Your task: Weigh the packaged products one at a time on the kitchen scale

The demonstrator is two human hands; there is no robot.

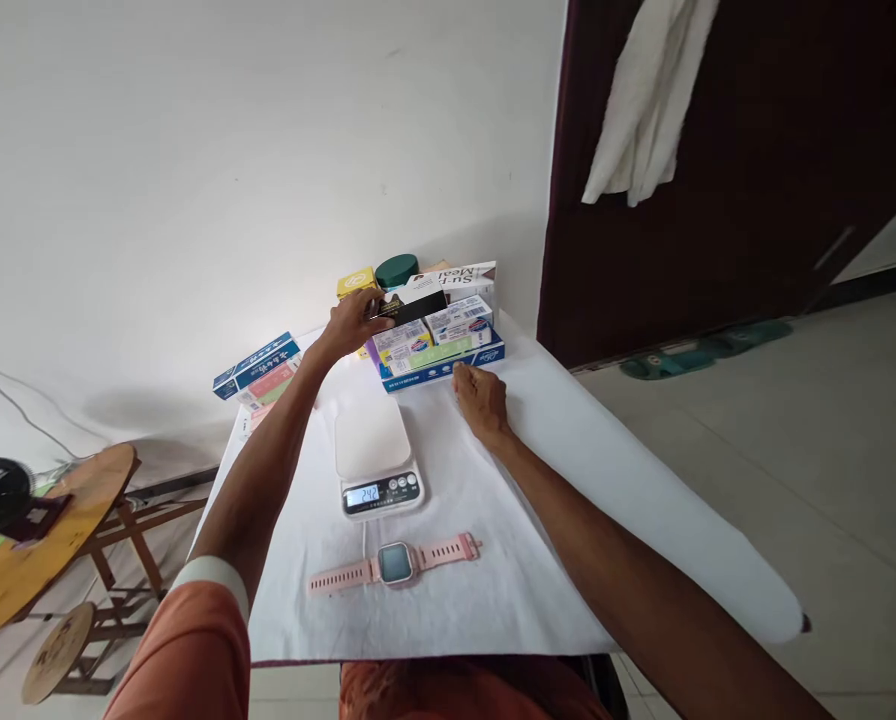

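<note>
My left hand grips the left end of a black and white box, held over a group of cartons near the wall. Beneath it are two small white and blue boxes, a green and white tube or box and a long blue box at the front. My right hand is closed in a fist on the cloth, close by the blue box's front; nothing shows in its fingers. Nearer to me lies a white kitchen scale, its plate bare and its display lit, reading about 242.
A pink-strapped smartwatch lies in front of the scale. Blue and pink boxes are stacked at the table's left. Behind the cartons stand a green lid and a yellow box. A wooden stool is at lower left.
</note>
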